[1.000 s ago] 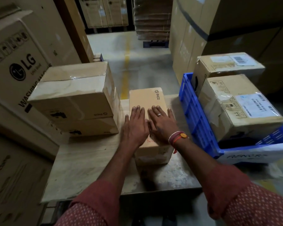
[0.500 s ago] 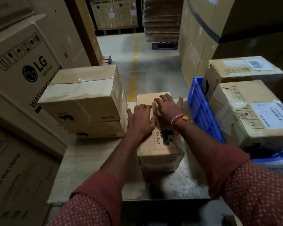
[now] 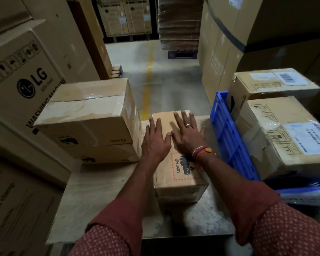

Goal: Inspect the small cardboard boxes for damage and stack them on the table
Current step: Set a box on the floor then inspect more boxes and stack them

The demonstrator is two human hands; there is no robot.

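Note:
A small cardboard box [image 3: 181,183] with a red-dashed "UN 3481" label lies lengthwise on the table [image 3: 92,206]. My left hand [image 3: 155,141] rests flat on its top, fingers spread. My right hand [image 3: 187,134], with a ring and wrist threads, lies flat beside it on the same top, reaching toward the box's far end. Neither hand grips the box. To the left, a taped box [image 3: 89,111] sits stacked on a lower box [image 3: 107,154] on the table.
A blue plastic crate [image 3: 229,137] at the table's right edge holds two labelled cardboard boxes [image 3: 288,137]. Large LG washing-machine cartons [image 3: 24,85] stand to the left, tall cartons at the right. A floor aisle with a yellow line [image 3: 148,85] runs ahead.
Both flat hands have slid along the box top toward its far end, uncovering the UN 3481 label near me. The box itself stays on the table.

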